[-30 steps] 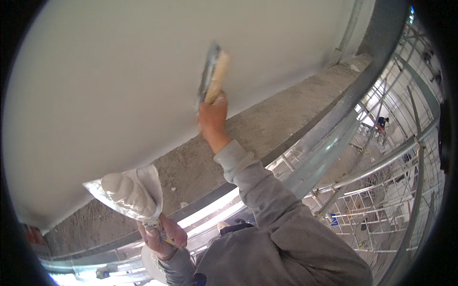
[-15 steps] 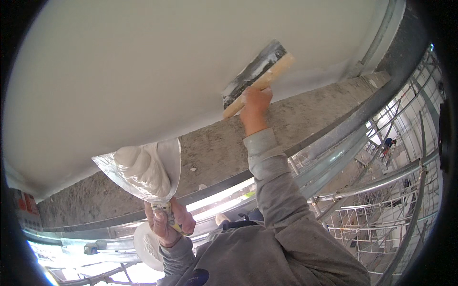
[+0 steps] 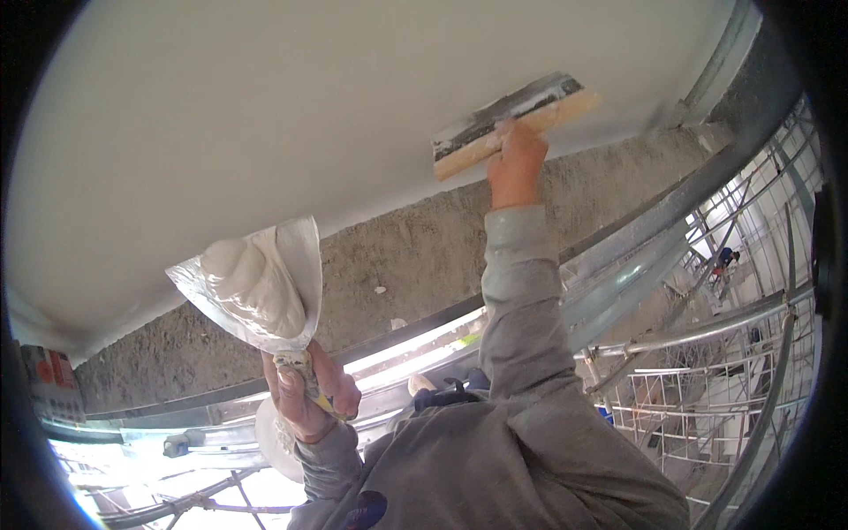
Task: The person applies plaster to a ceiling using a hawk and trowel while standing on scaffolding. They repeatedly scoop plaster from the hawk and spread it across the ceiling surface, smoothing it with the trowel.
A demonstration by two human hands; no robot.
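Observation:
My right hand grips a wooden-backed plastering trowel and presses its blade flat against the smooth white plastered surface. My left hand is closed around the handle of a metal hawk held lower at the left. A mound of white plaster sits on the hawk. Both grey sleeves rise from the lower edge. The trowel lies near the border between the white coat and a band of rough grey concrete.
A grey metal beam runs diagonally under the concrete band. Steel scaffolding tubes and mesh fill the lower right. A distant person stands far off at the right. A red object sits at the left edge.
My right hand has swept the trowel to the right along the white surface, turning it from upright to nearly level. The hawk in my left hand has shifted slightly right and up.

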